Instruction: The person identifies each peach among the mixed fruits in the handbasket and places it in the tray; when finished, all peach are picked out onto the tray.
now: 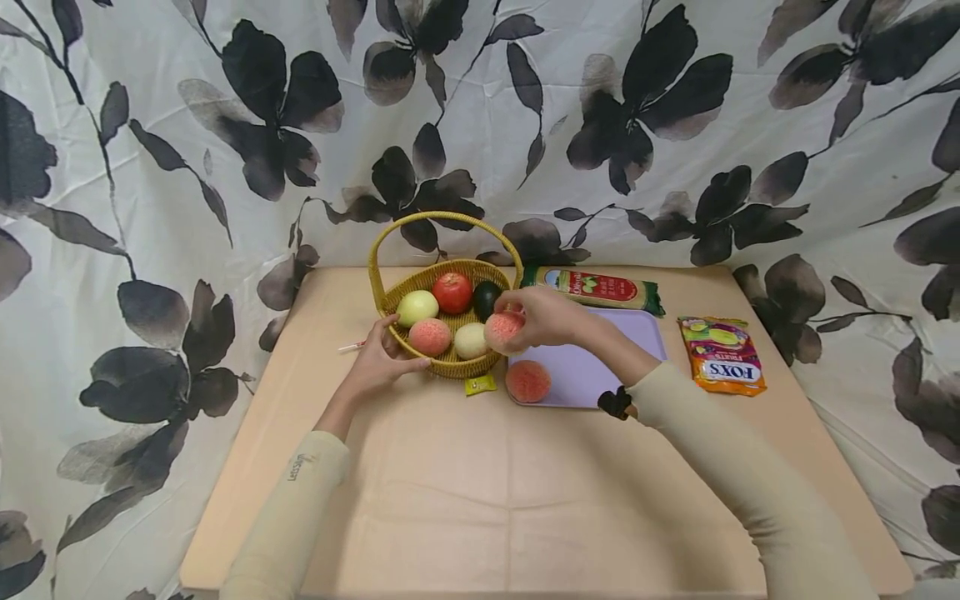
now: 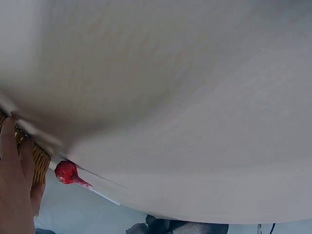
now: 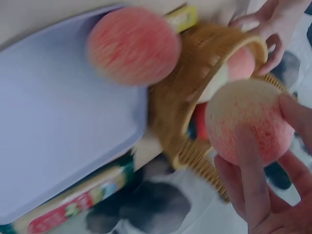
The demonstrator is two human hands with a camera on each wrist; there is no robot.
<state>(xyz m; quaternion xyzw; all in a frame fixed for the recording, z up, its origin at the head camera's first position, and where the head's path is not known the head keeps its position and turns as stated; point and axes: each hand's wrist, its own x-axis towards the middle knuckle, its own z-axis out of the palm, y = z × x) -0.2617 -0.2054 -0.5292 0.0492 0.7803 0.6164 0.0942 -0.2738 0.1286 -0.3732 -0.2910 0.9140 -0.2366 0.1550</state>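
A yellow wicker basket [image 1: 450, 365] with a hoop handle stands at the table's back middle and holds several fruits: a red one [image 1: 452, 292], a pale green one [image 1: 417, 307], a dark one [image 1: 486, 297], a peach [image 1: 429, 337]. My right hand [image 1: 542, 319] grips a pink peach [image 1: 502, 329] [image 3: 249, 119] over the basket's right rim [image 3: 195, 92]. My left hand [image 1: 382, 360] [image 2: 14, 190] holds the basket's left front wall [image 2: 40, 163]. Another peach [image 1: 528, 381] [image 3: 132, 45] lies on the lilac tray [image 1: 585, 367] [image 3: 53, 141].
A long green and red packet [image 1: 596, 288] [image 3: 73, 204] lies behind the tray. A FOX'S sweets bag [image 1: 722, 354] sits at the right. A small yellow sachet [image 1: 480, 384] lies before the basket. A red lollipop [image 2: 67, 172] lies left of the basket. Flowered cloth surrounds the table.
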